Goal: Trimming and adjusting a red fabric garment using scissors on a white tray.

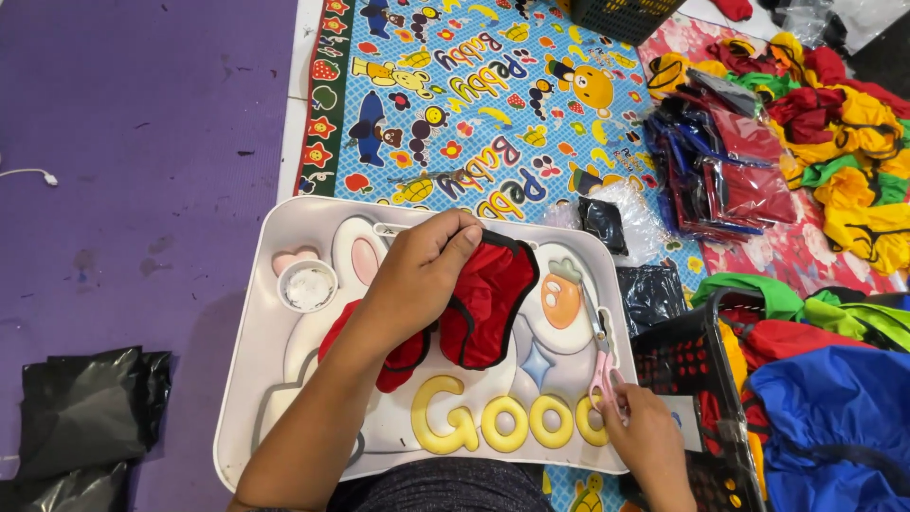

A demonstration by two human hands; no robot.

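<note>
Centrally, a red garment [485, 301] trimmed in black was pinned flat on a white lap tray [248, 360] moulded with raised cartoon shapes and yellow letters. The left hand [424, 275] was laid over the cloth, its fingers curled shut and pinching the upper edge. At the tray's right rim, pink-handled scissors [601, 365] were gripped by the right hand [647, 438], fingers closed around the handles, blades pointed away from the body. A small round white cup [307, 285] was set in the tray's left recess. Just right of the tray, a black basket [700, 372] of bright cloth was placed; beyond it, a heap of yellow, red and green garments [844, 142] was spread across a patterned play mat [493, 95]. Black plastic bags [85, 412] were left on the purple floor.
</note>
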